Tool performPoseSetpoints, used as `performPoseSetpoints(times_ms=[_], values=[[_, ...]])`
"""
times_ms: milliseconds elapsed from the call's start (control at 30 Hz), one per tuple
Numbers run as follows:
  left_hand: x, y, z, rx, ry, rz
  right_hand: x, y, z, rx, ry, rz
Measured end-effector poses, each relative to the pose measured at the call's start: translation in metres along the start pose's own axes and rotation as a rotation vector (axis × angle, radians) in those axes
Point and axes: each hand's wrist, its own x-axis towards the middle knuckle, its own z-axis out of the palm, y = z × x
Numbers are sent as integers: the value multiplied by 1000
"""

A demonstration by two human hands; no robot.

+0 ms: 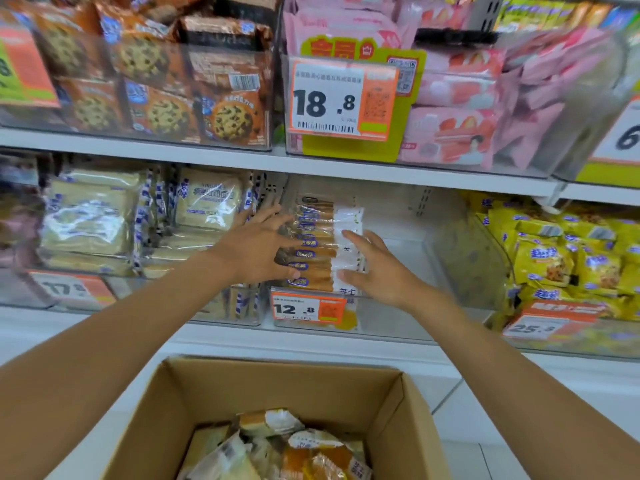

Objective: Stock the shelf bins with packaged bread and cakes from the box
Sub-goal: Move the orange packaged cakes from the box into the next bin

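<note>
Hands: left hand (266, 244) and right hand (375, 270) lay flat, fingers straight, pressing the cake packs (315, 237) between them.
Done: bin (391, 317) part-filled.
Remaining: box (277, 386) below held more.

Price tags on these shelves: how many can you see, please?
6 price tags. Upper shelf: far left, middle, far right. Lower shelf: left, middle, right. Others may be hidden.

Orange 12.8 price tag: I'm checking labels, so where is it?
Head view, centre: the orange 12.8 price tag sits just below the stacked cake packets, above the brown cardboard box.
</note>
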Motion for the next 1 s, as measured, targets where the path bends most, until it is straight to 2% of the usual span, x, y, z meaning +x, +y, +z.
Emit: performPoseSetpoints(times_ms=[67,133,200,267,333,400,433,500,600,667,767,833,933,1000], values=[[-1,2,0,-22,-8,-4,-4,0,2,-133,-23,-34],[-1,6,-3,-29,-25,-14,-8,-1,4,-140,-80,13],[-6,8,-4,-62,-17,-35,-12,-6,3,-169,-2,21],[-17,14,0,-132,113,-73,-22,-16,3,-184,186,-57],[-39,25,7,-228,351,-104,-40,-29,12,-100,359,-148],[-63,41,19,-316,529,-141,-61,-39,28,-45,449,-203],[-75,49,27,-338,560,-158,-70,-42,38,-44,452,-216],[-97,61,50,-455,469,-188,-87,-41,65,-41,370,-219],[-127,67,99,-675,88,-275,-109,-23,116,29,105,-106],[-148,60,136,-681,-52,-318,-123,-1,153,55,-96,23],[-176,41,181,-762,-131,-470,-139,34,207,44,-332,223],[-193,25,206,-778,-156,-595,-145,45,245,40,-426,279],[-212,9,235,-841,-163,-749,-144,38,303,53,-485,259],[-220,6,244,-896,-152,-817,-138,21,344,104,-453,229]])
